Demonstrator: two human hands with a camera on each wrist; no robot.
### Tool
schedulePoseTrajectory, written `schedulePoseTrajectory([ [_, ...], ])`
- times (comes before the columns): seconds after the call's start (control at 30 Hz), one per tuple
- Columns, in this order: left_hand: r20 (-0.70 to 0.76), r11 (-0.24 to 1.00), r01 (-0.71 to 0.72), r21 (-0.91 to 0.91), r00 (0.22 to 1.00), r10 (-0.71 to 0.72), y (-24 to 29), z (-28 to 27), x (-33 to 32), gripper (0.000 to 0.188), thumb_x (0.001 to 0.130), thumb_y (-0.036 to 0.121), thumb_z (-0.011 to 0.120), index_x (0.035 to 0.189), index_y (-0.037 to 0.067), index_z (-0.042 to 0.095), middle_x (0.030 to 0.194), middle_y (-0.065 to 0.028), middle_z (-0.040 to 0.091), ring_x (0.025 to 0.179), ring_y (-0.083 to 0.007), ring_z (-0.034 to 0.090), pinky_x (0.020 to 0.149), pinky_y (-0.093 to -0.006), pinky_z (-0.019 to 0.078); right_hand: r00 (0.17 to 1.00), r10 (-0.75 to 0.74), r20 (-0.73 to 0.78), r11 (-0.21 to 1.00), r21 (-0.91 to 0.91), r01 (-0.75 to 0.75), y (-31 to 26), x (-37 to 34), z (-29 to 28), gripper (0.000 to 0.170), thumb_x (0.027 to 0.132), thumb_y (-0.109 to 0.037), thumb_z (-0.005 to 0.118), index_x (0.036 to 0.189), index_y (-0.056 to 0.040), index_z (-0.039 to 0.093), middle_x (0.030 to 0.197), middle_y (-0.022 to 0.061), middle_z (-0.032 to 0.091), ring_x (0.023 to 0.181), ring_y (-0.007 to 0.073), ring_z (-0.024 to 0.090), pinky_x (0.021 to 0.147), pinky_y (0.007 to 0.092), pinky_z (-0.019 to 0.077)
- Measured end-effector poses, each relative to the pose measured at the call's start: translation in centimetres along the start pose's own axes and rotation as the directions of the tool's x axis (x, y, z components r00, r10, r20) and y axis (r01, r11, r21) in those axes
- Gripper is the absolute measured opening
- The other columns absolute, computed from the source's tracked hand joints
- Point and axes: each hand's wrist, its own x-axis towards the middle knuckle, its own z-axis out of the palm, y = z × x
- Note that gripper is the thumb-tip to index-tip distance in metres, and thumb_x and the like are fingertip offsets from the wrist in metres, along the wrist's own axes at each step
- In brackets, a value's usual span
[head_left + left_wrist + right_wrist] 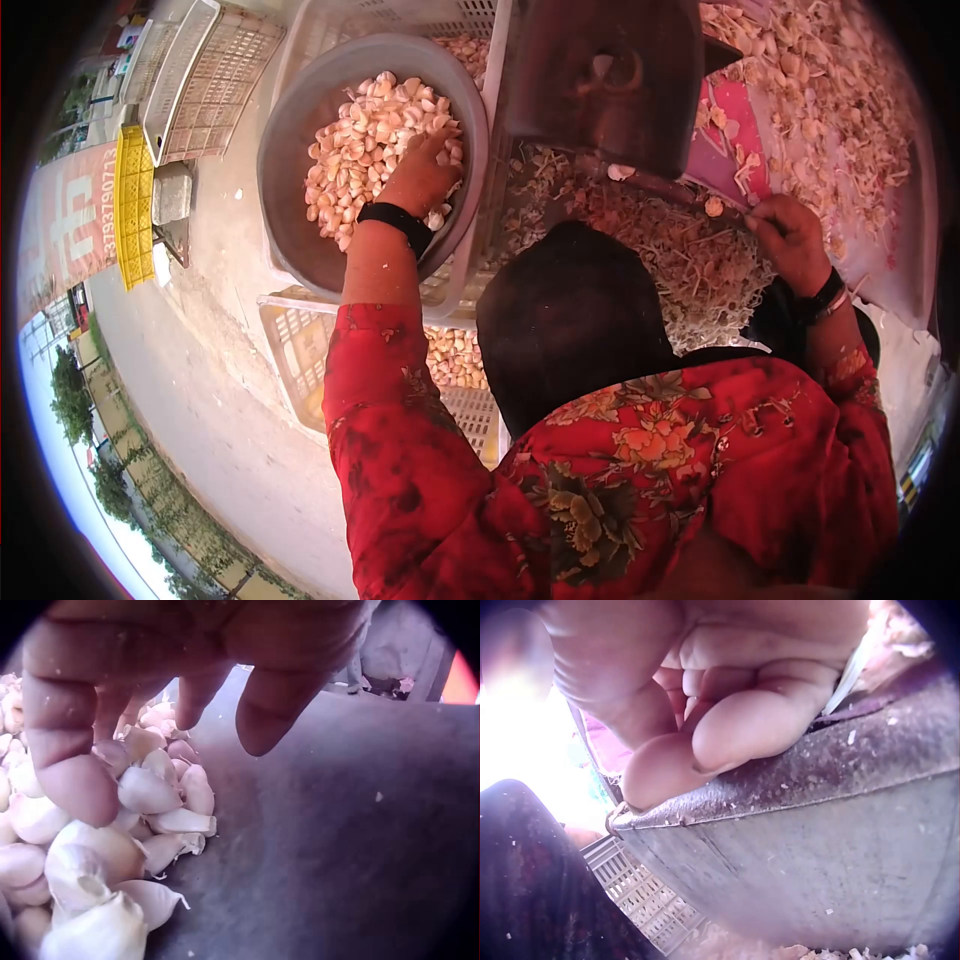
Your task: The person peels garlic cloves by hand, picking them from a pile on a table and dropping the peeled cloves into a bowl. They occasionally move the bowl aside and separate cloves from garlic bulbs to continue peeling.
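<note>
A grey basin (277, 200) is heaped with garlic cloves (345, 165). My left hand (418, 178) reaches over its right side, onto the heap. In the left wrist view the fingers (71, 772) point down among pale cloves (150, 791), spread apart with no clove pinched between them. The thumb side hangs over the bare basin wall (337, 817). My right hand (793, 240) is by the edge of a worn ledge (795, 776). Its fingers are curled, with thumb and fingertip together and nothing visible between them. A single clove (713, 206) lies just left of this hand.
Garlic skins and stalks (840, 110) cover the pink surface at right, with more scraps (690, 265) below the ledge. A dark boxy object (600, 90) stands at top centre. Under the basin is a plastic crate (300, 345) with cloves; yellow and white crates (215, 80) are at left.
</note>
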Motion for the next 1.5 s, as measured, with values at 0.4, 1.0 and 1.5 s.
schedulePoseTrajectory([
  [0.4,0.332,0.977,0.200,-0.078,0.929,-0.164,-7.8,-4.2,-8.4,0.038,0.084,0.024,0.061,0.114,0.000,0.062,0.096,-0.0073,0.065,0.087,-0.0155,0.060,0.072,-0.0288,0.0471,0.997,0.066,0.027,0.996,0.065,-0.068,-0.6,-0.1,-0.2,0.005,0.080,0.000,0.065,0.084,-0.0016,0.063,0.076,0.0043,0.059,0.070,0.0124,0.057,0.063,0.0261,0.0449],
  [1.0,-0.477,0.970,0.237,0.058,0.860,-0.182,-9.6,-3.1,5.0,0.034,0.081,0.012,0.052,0.114,0.007,0.061,0.094,-0.0214,0.066,0.087,-0.0335,0.065,0.077,-0.0399,0.0508,0.990,0.125,0.062,0.987,0.094,-0.131,-0.5,0.0,-0.3,0.005,0.080,0.002,0.064,0.083,-0.0020,0.063,0.075,0.0033,0.057,0.062,0.0102,0.054,0.055,0.0243,0.0429],
  [1.5,-0.068,-0.042,-0.078,-0.996,0.977,-0.200,-10.7,-7.3,-5.7,0.019,0.091,0.026,0.056,0.083,0.009,0.055,0.075,-0.0055,0.058,0.052,-0.0126,0.050,0.042,-0.0250,0.0355,1.000,-0.007,0.013,1.000,0.014,0.007,-0.4,-0.1,-0.2,0.007,0.079,0.002,0.065,0.084,-0.0025,0.063,0.077,0.0028,0.058,0.072,0.0129,0.056,0.065,0.0261,0.0442],
])
